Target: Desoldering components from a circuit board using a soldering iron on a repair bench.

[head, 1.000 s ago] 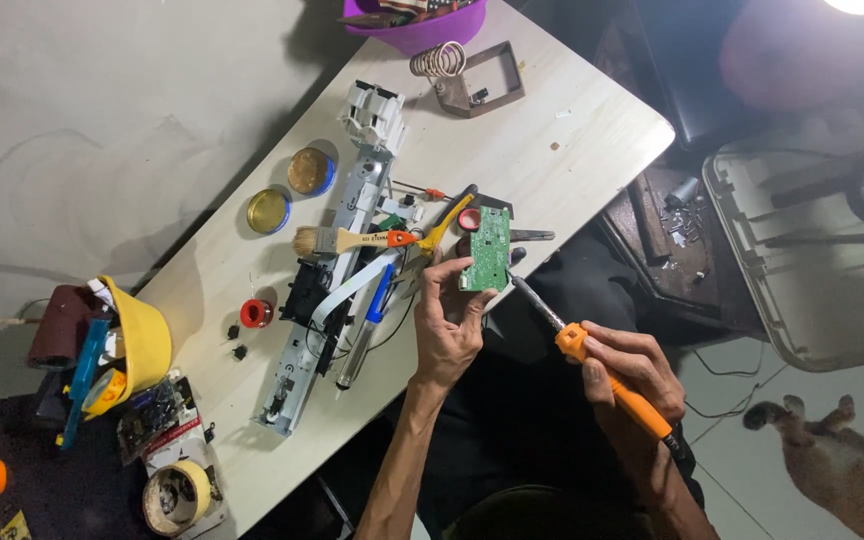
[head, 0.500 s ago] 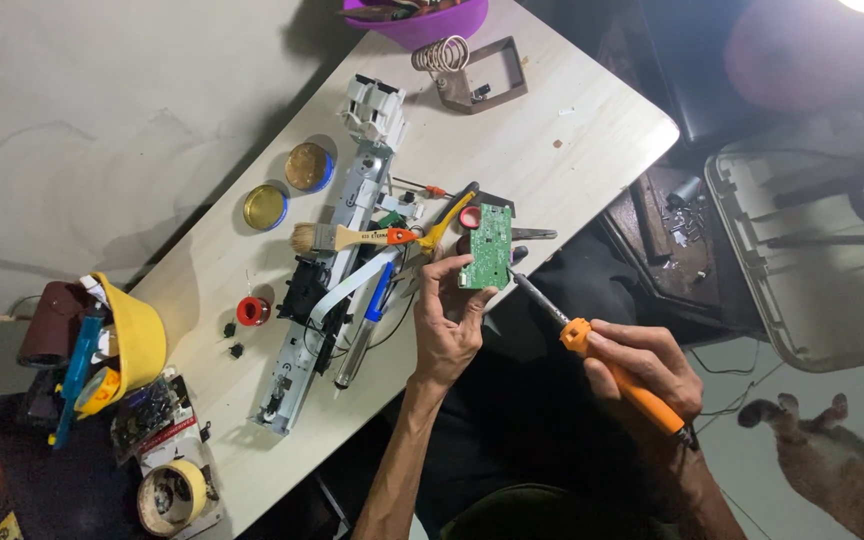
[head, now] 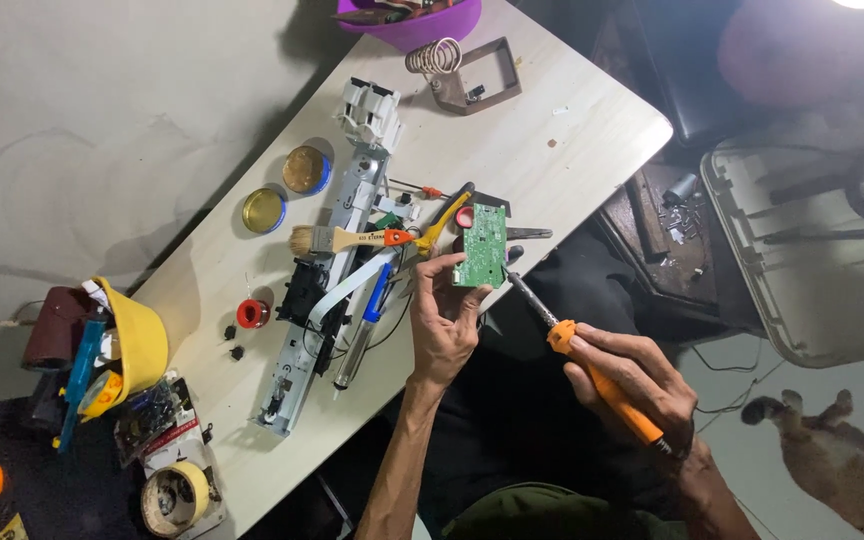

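Clutter fills the far left end of the pale wooden table [head: 592,130]: a roll of tape [head: 177,495], a yellow container [head: 137,345] tipped on its side, and a small red spool [head: 251,313]. Next come two round tins [head: 285,190] near the table's far edge, then a long grey metal assembly [head: 337,250] lying lengthwise, with a paintbrush [head: 337,239] across it and a blue-and-silver pen-like tool [head: 362,330] just beside it. The left hand [head: 444,325] stands at the table's near edge, thumb and fingers pinching the lower end of a green circuit board [head: 480,246], held upright just above the tabletop. To its right, off the table, the right hand [head: 632,385] has its fingers wrapped around the orange handle of a soldering iron [head: 572,345]; the metal tip appears to meet the board's right edge, though contact is hard to tell. A coiled wire stand [head: 462,72] sits at the table's far end.
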